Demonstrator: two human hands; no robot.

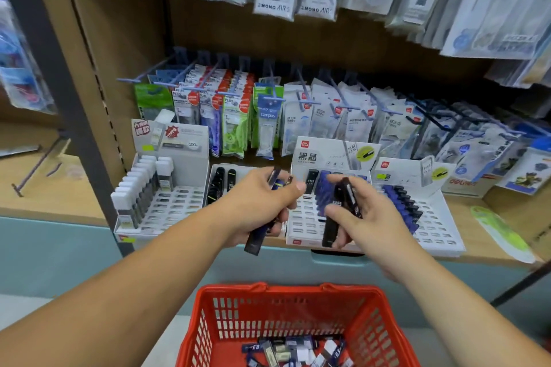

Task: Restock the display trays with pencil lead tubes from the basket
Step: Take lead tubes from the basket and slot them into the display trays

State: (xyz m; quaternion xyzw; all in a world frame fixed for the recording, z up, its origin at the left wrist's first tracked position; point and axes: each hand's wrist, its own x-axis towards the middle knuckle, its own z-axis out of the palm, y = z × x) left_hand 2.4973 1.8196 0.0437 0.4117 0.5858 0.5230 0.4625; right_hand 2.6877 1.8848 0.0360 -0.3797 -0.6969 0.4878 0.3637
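L fingers are clenched round a small bundle of dark lead tubes, ends poking out below my palm. R fingers grasp a few black HB tubes, roughly upright. Both lots hang just in front of the slotted tray, which sits right behind my R fingers w/ blue tubes already standing in it. Spare tubes lie in the red basket, well below both wrists.

Step in hand, I reckon: sort & slot. To do it well: thumb one tube off the R lot at a time, check its grade vs the tray card, then drop it straight into a free slot beside the filled rows, not across two holes. Firm L grip so nothing slides out the bottom.
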